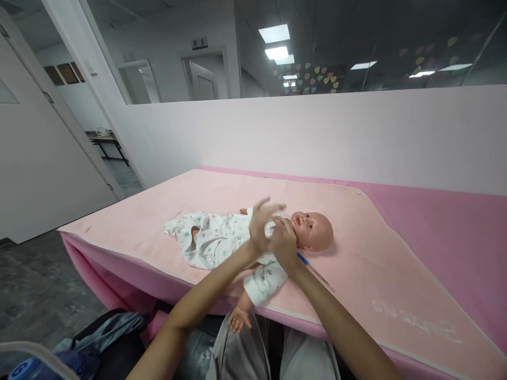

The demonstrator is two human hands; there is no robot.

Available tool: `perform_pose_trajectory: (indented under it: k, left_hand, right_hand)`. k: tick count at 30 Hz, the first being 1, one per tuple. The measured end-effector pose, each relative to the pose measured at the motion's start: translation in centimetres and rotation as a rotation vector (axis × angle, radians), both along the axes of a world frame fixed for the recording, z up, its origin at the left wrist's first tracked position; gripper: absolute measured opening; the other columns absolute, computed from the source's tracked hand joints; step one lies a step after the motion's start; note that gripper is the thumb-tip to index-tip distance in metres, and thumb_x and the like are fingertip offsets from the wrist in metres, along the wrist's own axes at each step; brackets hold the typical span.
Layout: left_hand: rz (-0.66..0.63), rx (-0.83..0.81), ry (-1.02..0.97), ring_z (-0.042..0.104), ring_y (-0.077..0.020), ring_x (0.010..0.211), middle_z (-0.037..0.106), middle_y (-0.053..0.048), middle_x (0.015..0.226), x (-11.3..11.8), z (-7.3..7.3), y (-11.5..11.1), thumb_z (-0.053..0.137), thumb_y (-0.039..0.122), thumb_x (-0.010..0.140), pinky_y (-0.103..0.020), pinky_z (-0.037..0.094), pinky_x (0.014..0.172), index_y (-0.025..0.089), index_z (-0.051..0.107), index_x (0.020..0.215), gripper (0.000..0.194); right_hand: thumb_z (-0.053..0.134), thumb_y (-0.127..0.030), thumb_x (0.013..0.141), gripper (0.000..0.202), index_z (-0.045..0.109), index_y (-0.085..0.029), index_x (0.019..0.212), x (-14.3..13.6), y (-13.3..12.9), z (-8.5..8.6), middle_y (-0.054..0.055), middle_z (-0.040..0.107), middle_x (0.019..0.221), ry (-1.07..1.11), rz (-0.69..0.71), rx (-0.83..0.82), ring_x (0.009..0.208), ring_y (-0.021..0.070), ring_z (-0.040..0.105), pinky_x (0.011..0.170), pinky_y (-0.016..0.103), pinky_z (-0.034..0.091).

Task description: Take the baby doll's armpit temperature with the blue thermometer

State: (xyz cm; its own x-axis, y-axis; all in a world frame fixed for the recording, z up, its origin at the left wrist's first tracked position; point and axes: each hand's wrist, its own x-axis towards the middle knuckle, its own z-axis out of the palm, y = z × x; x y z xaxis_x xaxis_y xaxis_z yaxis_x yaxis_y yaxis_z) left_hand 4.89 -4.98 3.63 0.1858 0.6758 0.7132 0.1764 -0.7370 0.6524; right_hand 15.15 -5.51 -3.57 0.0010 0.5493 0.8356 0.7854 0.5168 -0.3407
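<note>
A baby doll lies on its back on the pink cloth, its bald head to the right. It wears a white patterned outfit with long sleeves, and one doll arm hangs over the near edge of the table. My left hand is above the doll's chest, fingers spread and slightly blurred, with nothing visible in it. At the collar, just below the doll's chin, is my right hand with its fingers curled in. What those fingers hold, if anything, is hidden. A thin stick with a blue end lies beside the doll's shoulder.
The light pink cloth covers a table with a darker pink cover. Behind stands a white half wall with glass above. A white door is at left. A bottle and grey fabric lie low at left.
</note>
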Motion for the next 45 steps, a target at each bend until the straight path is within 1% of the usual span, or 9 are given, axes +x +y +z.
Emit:
perform_pose_trajectory:
  k: [3,5,8,10,15,17,27,40,45]
  left_hand:
    - [0.049,-0.180,-0.095,0.062,-0.0181,0.074,0.064,-0.006,0.085,0.2,0.0,4.1,0.041,0.040,0.085,-0.035,0.048,0.075,0.017,0.053,0.112,0.038]
    - [-0.014,-0.347,0.027,0.056,-0.0134,0.055,0.061,-0.003,0.070,0.0,-0.5,6.1,0.041,0.040,0.082,-0.028,0.046,0.060,0.014,0.059,0.096,0.034]
    - [-0.184,-0.317,0.356,0.056,-0.0147,0.062,0.061,-0.002,0.066,-0.6,-1.5,7.1,0.047,0.038,0.079,-0.025,0.043,0.059,0.015,0.064,0.074,0.028]
    - [-0.264,-0.278,0.449,0.056,-0.0162,0.067,0.063,-0.002,0.067,-1.1,-1.8,6.8,0.049,0.037,0.078,-0.026,0.043,0.062,0.015,0.066,0.070,0.029]
    - [-0.491,-0.370,0.404,0.061,-0.0192,0.077,0.068,-0.004,0.076,-2.2,-1.9,6.3,0.059,0.038,0.075,-0.028,0.047,0.071,0.016,0.071,0.075,0.026]
    - [-0.532,-0.384,0.354,0.062,-0.0193,0.083,0.069,-0.006,0.083,-2.4,-2.0,6.4,0.062,0.036,0.074,-0.029,0.047,0.077,0.016,0.072,0.076,0.022]
    - [-0.456,-0.412,0.262,0.062,-0.0180,0.081,0.068,-0.007,0.081,-2.4,-3.0,6.6,0.063,0.023,0.070,-0.029,0.047,0.078,0.013,0.070,0.070,0.012]
    - [-0.421,-0.315,0.333,0.058,-0.0158,0.089,0.057,-0.009,0.110,-2.5,-2.7,6.4,0.066,0.018,0.069,-0.026,0.045,0.079,0.013,0.071,0.073,0.008]
    - [-0.358,-0.303,0.304,0.058,-0.0165,0.090,0.060,-0.008,0.104,-2.3,-3.1,6.6,0.065,0.020,0.071,-0.026,0.044,0.079,0.014,0.071,0.072,0.009]
  right_hand:
    - [0.035,-0.006,0.078,0.044,0.056,-0.017,0.116,-0.2,-0.2,0.3,0.010,0.062,0.107,0.201,0.007,0.027,0.102,0.0211,0.057,0.090,0.040,0.049]
    - [0.036,-0.007,0.079,0.043,0.058,-0.019,0.113,-0.3,-0.3,0.5,0.009,0.063,0.103,0.300,0.036,0.037,0.098,0.0202,0.059,0.088,0.038,0.050]
    - [0.037,-0.008,0.081,0.038,0.059,-0.020,0.108,-0.4,-0.5,0.9,0.008,0.063,0.101,0.342,0.042,0.051,0.096,0.0195,0.059,0.087,0.038,0.050]
    - [0.037,-0.010,0.082,0.033,0.060,-0.020,0.104,-0.4,-0.5,1.0,0.009,0.063,0.101,0.350,0.025,0.077,0.098,0.0192,0.058,0.088,0.038,0.050]
    - [0.039,-0.012,0.084,0.026,0.060,-0.020,0.099,-0.5,-0.4,0.7,0.009,0.059,0.099,0.329,-0.044,0.133,0.098,0.0190,0.057,0.087,0.037,0.051]
    - [0.039,-0.011,0.085,0.026,0.059,-0.020,0.098,-0.5,-0.3,0.5,0.009,0.058,0.099,0.303,-0.069,0.139,0.098,0.0189,0.057,0.086,0.037,0.052]
    - [0.044,-0.010,0.079,0.029,0.056,-0.019,0.105,-0.4,-0.3,0.4,0.010,0.055,0.104,0.298,-0.007,0.083,0.094,0.0193,0.056,0.081,0.036,0.052]
    - [0.047,-0.008,0.075,0.032,0.055,-0.020,0.103,-0.3,-0.3,0.5,0.008,0.055,0.102,0.262,0.039,0.108,0.095,0.0206,0.055,0.083,0.039,0.050]
    - [0.046,-0.005,0.069,0.037,0.056,-0.019,0.102,0.1,0.0,0.8,0.008,0.054,0.105,0.276,0.163,0.001,0.103,0.0203,0.052,0.084,0.035,0.050]
